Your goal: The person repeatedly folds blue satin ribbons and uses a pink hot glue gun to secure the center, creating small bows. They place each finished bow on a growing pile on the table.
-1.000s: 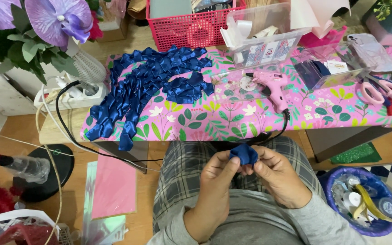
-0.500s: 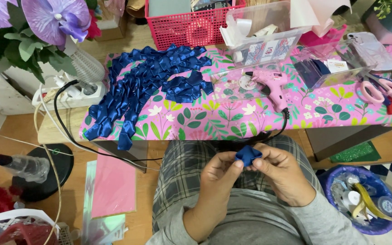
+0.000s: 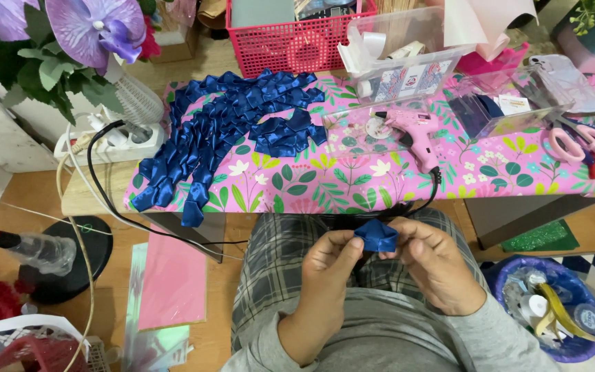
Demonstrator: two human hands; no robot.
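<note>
The folded blue ribbon piece [image 3: 376, 236] is partly hidden by fingertips [image 3: 350, 242]; the red basket [image 3: 290, 41] is cut off at the top edge.

Lap space open; ahead, glue gun [image 3: 416, 132] and black cord [image 3: 427, 200] block table edge [image 3: 352, 205].

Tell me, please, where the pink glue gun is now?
In the head view, the pink glue gun lies on the flowered table, right of the blue ribbon pile and left of the pink scissors.
</note>
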